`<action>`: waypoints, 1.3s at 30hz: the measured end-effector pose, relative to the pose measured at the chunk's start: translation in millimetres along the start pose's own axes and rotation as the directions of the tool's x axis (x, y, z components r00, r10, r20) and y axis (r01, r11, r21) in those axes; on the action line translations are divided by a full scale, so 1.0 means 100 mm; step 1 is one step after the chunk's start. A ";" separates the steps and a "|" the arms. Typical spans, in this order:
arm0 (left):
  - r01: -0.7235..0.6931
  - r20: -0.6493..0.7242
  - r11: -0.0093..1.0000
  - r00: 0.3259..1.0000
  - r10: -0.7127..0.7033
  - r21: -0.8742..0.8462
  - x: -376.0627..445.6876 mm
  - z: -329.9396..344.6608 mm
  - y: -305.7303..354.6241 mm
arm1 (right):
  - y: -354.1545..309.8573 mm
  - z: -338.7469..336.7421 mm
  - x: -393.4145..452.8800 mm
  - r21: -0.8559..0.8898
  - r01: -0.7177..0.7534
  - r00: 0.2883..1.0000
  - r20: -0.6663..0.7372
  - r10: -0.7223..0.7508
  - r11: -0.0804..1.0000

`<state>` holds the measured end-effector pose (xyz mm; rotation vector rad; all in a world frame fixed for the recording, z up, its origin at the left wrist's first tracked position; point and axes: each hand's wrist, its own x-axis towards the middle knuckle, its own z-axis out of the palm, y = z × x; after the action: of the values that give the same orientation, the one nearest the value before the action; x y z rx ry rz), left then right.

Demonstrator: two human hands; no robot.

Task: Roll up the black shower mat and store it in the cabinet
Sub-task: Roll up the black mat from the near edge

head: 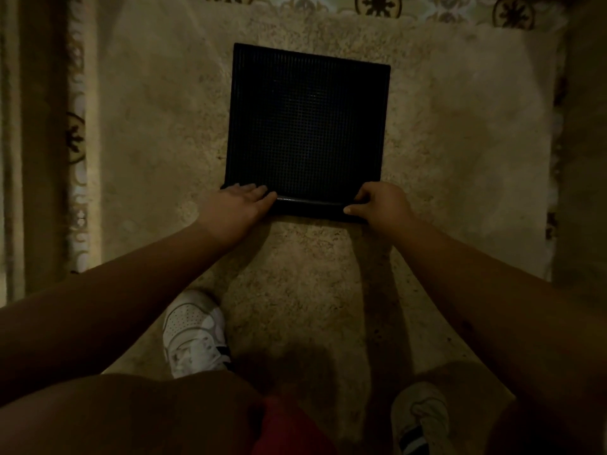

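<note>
A square black shower mat (pixel 307 126) with a fine grid texture lies flat on a beige shaggy rug (pixel 460 142). Its near edge is curled up into a low fold. My left hand (pixel 238 203) rests palm down on the near left corner, fingers pressing on the folded edge. My right hand (pixel 381 203) grips the near right corner, thumb under the fold and fingers over it. The cabinet is not in view.
The rug covers patterned floor tiles (pixel 377 3) that show along the far and left sides. A dim vertical edge (pixel 16 159) runs down the far left. My two white sneakers (pixel 193 333) stand on the rug near me.
</note>
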<state>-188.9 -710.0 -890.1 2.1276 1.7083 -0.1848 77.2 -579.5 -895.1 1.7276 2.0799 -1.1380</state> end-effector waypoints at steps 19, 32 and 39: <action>0.095 0.066 0.991 0.993 -0.102 0.094 0.37 -0.07 -0.11 | -0.15 0.02 -0.08 -0.404 0.212 0.970 -0.023 -0.242 0.890; 0.034 0.225 0.999 0.974 -0.024 -0.039 0.19 -0.09 -0.02 | 0.09 -0.04 -0.07 -0.252 0.179 0.972 0.197 -0.131 0.951; 0.185 0.253 0.943 0.961 -0.114 -0.278 0.14 -0.07 -0.05 | 0.13 0.08 -0.19 -0.499 0.309 0.943 0.052 -0.328 0.810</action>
<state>-190.9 -693.3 -889.5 1.6875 1.6419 -0.1978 92.1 -598.7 -894.3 1.1889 2.4694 -0.5410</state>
